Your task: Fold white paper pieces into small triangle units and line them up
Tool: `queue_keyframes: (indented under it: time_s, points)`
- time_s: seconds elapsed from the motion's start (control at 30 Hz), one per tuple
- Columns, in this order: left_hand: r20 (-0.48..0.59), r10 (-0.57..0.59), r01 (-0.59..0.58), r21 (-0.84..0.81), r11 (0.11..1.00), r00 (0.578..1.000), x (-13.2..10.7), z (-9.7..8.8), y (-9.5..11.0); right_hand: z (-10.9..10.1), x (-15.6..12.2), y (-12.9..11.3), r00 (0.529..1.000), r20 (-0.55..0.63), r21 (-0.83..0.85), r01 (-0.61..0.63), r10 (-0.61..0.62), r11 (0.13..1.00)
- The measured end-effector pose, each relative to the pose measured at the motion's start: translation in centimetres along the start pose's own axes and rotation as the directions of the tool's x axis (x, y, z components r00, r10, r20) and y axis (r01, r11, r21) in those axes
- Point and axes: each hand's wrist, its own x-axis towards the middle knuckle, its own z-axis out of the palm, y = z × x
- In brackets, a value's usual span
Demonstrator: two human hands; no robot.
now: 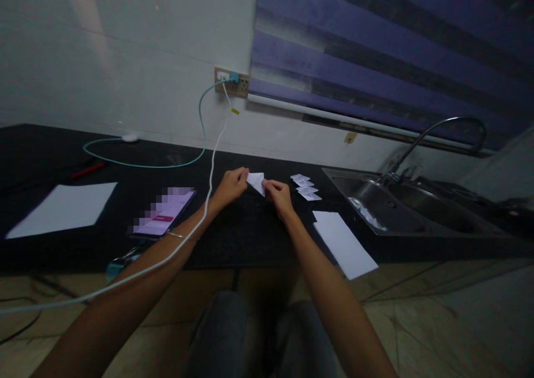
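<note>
A small folded piece of white paper (256,182), roughly triangular, is held between my two hands above the black counter (246,239). My left hand (232,185) pinches its left corner with thumb and forefinger. On the other side, my right hand (278,195) grips the right edge, its fingers closed. Just right of that hand lies an overlapping row of several small folded paper pieces (306,188). Nearer the front edge on the right rests a stack of white paper strips (344,244).
At left are a white sheet (64,208), a phone or tablet (164,214) with a lit screen, and a red stick-like object (87,170). A white cable (211,172) crosses above my left forearm from the wall socket (231,82). A steel double sink (387,205) sits at right.
</note>
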Motion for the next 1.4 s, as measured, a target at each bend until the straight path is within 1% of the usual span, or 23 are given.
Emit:
queue_keyframes:
  time_s: [0.07,0.1,0.17,0.27,0.33,0.43,0.53,0.57,0.6,0.67,0.77,0.87,1.0,1.13,1.2,1.27,1.33,1.4]
  points:
    - [0.006,-0.003,0.004,-0.024,1.000,1.000,0.1,0.0,0.0,0.1,0.0,0.0,0.999,0.032,-0.020,0.012,-0.012,1.000]
    - [0.028,-0.023,0.025,-0.066,0.998,0.999,0.1,0.1,0.1,0.1,0.0,0.1,0.999,0.038,-0.017,-0.003,0.004,1.000]
    - [0.106,-0.072,0.093,-0.204,0.974,0.992,0.2,0.1,0.4,0.2,0.2,0.3,0.997,0.041,0.025,-0.071,0.070,0.997]
    - [0.236,-0.079,0.171,-0.399,0.901,0.968,0.1,0.2,1.1,0.1,0.3,0.5,0.979,0.055,0.149,-0.204,0.198,0.968]
    - [0.285,-0.067,0.199,-0.464,0.863,0.956,-0.1,0.2,1.4,0.0,0.3,0.4,0.967,0.085,0.229,-0.253,0.240,0.940]
    - [0.334,-0.072,0.250,-0.528,0.811,0.940,-0.2,0.3,1.2,-0.2,0.2,0.0,0.961,0.109,0.333,-0.275,0.253,0.902]
    - [0.363,-0.094,0.314,-0.617,0.722,0.927,-0.1,0.4,0.6,-0.2,0.2,-0.4,0.958,0.112,0.438,-0.287,0.265,0.852]
    - [0.373,-0.098,0.330,-0.628,0.705,0.922,-0.1,0.5,0.5,-0.3,0.2,-0.4,0.956,0.116,0.467,-0.291,0.269,0.835]
    - [0.383,-0.092,0.331,-0.623,0.709,0.919,-0.2,0.5,0.5,-0.3,0.2,-0.4,0.954,0.122,0.486,-0.297,0.273,0.822]
    - [0.395,-0.066,0.302,-0.574,0.761,0.916,-0.3,0.6,0.8,-0.2,0.2,-0.3,0.948,0.140,0.477,-0.318,0.286,0.819]
    - [0.384,-0.025,0.224,-0.485,0.845,0.923,-0.5,0.7,1.5,-0.1,0.2,0.4,0.938,0.193,0.353,-0.340,0.287,0.872]
    - [0.385,0.006,0.162,-0.404,0.900,0.923,-0.7,0.6,2.0,0.2,0.2,1.0,0.945,0.222,0.202,-0.284,0.239,0.937]
    - [0.388,0.003,0.135,-0.327,0.935,0.922,-0.9,0.4,2.2,0.4,-0.2,1.1,0.971,0.204,-0.001,-0.128,0.126,0.992]
    - [0.407,-0.013,0.184,-0.384,0.905,0.914,-1.0,0.3,2.0,0.2,-0.5,0.6,0.975,0.216,-0.148,0.073,-0.039,0.986]
    - [0.432,-0.025,0.229,-0.428,0.874,0.902,-0.9,0.4,1.8,0.0,-0.5,0.4,0.979,0.178,-0.211,0.140,-0.103,0.967]
    - [0.458,-0.032,0.261,-0.446,0.856,0.888,-0.9,0.5,1.7,0.0,-0.4,0.3,0.983,0.115,-0.219,0.164,-0.141,0.962]
    - [0.466,-0.032,0.267,-0.450,0.852,0.884,-1.0,0.6,1.7,0.1,-0.4,0.2,0.988,0.066,-0.160,0.148,-0.139,0.976]
    - [0.448,-0.038,0.255,-0.434,0.864,0.893,-1.0,0.6,1.8,0.3,-0.4,0.1,0.991,0.070,-0.091,0.119,-0.112,0.989]
